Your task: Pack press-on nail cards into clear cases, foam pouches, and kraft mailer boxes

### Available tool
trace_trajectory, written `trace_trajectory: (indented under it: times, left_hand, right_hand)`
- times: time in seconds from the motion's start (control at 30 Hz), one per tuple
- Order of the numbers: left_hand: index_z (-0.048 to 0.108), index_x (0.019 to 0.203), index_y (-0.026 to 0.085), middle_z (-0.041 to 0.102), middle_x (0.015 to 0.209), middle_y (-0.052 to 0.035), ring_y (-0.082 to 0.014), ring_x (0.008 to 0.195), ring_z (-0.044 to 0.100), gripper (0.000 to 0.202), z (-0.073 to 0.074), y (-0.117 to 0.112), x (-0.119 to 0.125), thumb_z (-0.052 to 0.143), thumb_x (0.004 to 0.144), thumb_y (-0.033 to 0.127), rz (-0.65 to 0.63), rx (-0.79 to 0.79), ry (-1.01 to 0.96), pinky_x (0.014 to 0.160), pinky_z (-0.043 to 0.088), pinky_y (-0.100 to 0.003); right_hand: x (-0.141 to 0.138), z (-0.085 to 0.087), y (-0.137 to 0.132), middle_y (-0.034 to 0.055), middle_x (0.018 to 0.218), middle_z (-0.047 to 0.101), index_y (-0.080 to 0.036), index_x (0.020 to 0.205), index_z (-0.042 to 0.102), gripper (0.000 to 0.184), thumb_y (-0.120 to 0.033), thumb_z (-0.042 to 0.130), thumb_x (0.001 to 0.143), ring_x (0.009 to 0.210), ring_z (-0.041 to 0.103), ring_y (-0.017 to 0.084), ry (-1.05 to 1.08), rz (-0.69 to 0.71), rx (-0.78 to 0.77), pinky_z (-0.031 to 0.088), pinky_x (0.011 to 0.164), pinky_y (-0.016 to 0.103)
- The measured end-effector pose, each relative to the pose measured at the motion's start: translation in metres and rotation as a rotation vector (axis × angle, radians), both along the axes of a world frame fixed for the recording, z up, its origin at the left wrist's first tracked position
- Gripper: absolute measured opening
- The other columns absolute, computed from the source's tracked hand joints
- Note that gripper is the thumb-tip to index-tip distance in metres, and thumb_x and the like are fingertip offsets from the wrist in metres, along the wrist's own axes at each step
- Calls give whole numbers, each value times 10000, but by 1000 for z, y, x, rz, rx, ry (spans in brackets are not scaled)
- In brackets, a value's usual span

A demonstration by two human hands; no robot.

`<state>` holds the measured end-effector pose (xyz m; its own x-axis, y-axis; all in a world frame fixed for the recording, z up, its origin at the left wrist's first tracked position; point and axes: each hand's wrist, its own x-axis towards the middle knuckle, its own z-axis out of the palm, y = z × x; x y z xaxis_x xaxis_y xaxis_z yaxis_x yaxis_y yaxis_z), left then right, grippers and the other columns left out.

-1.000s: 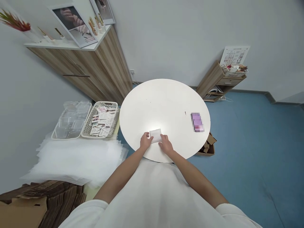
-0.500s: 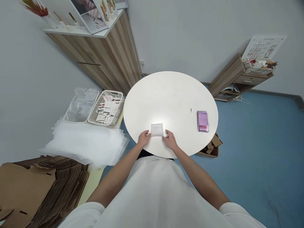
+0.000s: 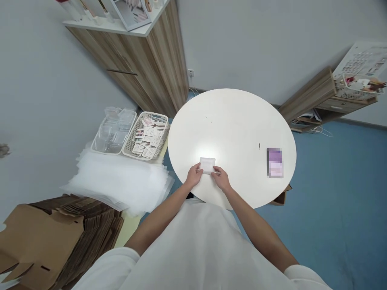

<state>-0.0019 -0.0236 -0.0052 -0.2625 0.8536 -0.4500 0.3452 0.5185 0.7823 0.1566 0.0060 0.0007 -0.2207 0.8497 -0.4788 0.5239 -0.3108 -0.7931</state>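
Observation:
A small flat white packet (image 3: pixel 207 165), which looks wrapped in foam sheet, lies near the front edge of the round white table (image 3: pixel 232 121). At its left edge is my left hand (image 3: pixel 194 176), thumb and fingers closed on the near left corner. My right hand (image 3: pixel 221 178) grips the right edge the same way, with the fingertips on the side and the thumb at the near corner. What is inside the packet is hidden.
A pixelated purple item (image 3: pixel 275 162) lies on the table's right side. To the left are a basket of small cards (image 3: pixel 148 137), a basket of clear plastic boxes (image 3: pixel 111 133), white foam sheets (image 3: pixel 117 179) and stacked flat cardboard (image 3: pixel 51 237). A wooden cabinet (image 3: pixel 163 60) stands behind.
My hands have closed in on the packet; the right fingers, apart from its edge before, now touch it. The whole view has shifted, so the table appears further right.

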Motion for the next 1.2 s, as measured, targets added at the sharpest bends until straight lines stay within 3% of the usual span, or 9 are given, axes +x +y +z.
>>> trace_trajectory:
  times: [0.23, 0.4, 0.53, 0.8, 1.2]
  left_hand:
    - [397, 1218, 172, 502, 1185, -110, -200, 1037, 504, 463, -7, 22, -74, 490, 772, 254, 132, 78, 30, 854, 425, -342]
    - [409, 1211, 159, 480, 1220, -103, -221, 1132, 436, 475, -8, 47, -125, 494, 747, 216, 97, 111, 124, 949, 361, -362]
    - [399, 1233, 159, 456, 1248, -101, -243, 1190, 366, 515, -8, 68, -152, 509, 735, 231, 45, 112, 178, 997, 309, -378]
    - [332, 1286, 195, 399, 1300, -78, -238, 1222, 326, 570, -16, 81, -169, 504, 746, 251, 12, 140, 117, 1013, 296, -379]
    - [321, 1286, 206, 290, 1375, -83, -240, 1277, 235, 581, -10, 76, -166, 521, 742, 255, 36, 179, 73, 1046, 232, -400]
  right_hand:
    - [-83, -1, 27, 69, 1208, 505, -234, 1200, 426, 466, -239, 487, 738, 914, 596, 160, 121, -4, -51, 494, 771, 314]
    - [-137, -3, 56, 60, 1220, 502, -231, 1213, 425, 475, -224, 493, 743, 952, 578, 159, 179, 14, -59, 477, 818, 315]
    - [-166, -2, 77, 67, 1259, 461, -217, 1243, 391, 512, -232, 496, 742, 974, 561, 158, 169, 4, -44, 453, 865, 322]
    - [-186, -3, 90, 65, 1295, 411, -230, 1296, 320, 578, -242, 489, 743, 1065, 498, 166, 150, 13, -11, 442, 884, 324]
    - [-183, 5, 82, 48, 1335, 336, -289, 1302, 313, 661, -347, 576, 699, 1031, 485, 183, 188, -56, -32, 424, 888, 360]
